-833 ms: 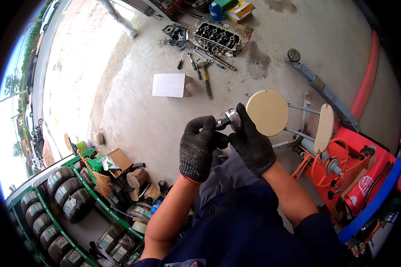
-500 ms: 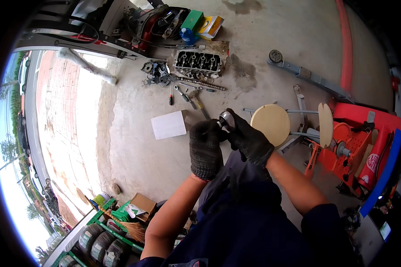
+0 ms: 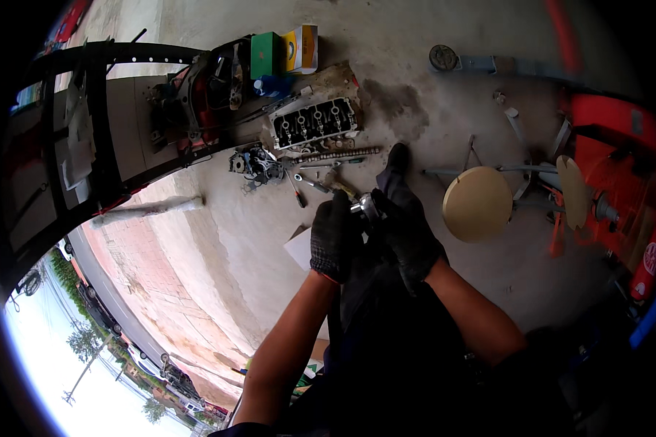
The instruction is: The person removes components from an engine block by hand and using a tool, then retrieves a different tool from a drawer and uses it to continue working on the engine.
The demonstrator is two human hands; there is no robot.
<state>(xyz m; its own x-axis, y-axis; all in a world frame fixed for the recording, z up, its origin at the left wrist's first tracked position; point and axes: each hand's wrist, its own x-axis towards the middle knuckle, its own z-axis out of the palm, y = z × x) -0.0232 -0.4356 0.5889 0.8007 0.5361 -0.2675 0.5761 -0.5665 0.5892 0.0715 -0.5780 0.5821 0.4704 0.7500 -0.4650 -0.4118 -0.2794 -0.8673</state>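
Dark knit gloves cover both hands, which are raised at the middle of the view. My left hand (image 3: 330, 237) is closed on a shiny metal part (image 3: 364, 208) with a rounded end. My right hand (image 3: 408, 240) is closed round the same part from the other side. On the floor beyond them lie an engine cylinder head (image 3: 312, 121), a cluster of dismantled metal pieces (image 3: 259, 167), a long toothed shaft (image 3: 335, 154), a ratchet (image 3: 312, 182) and a screwdriver (image 3: 296, 191). A white board (image 3: 301, 250) lies partly hidden behind my left hand.
A round-seated stool (image 3: 476, 204) stands right, beside red equipment (image 3: 619, 124) and a grey lifting arm (image 3: 510, 67). A black metal frame (image 3: 55, 182) fills the upper left. Green (image 3: 265, 54) and yellow (image 3: 301, 49) boxes lie at the top. My shoe (image 3: 396, 156) shows ahead.
The view has swung round, bringing the black frame in and taking most tires out. My shoe has appeared beyond my hands, which still hold the metal part.
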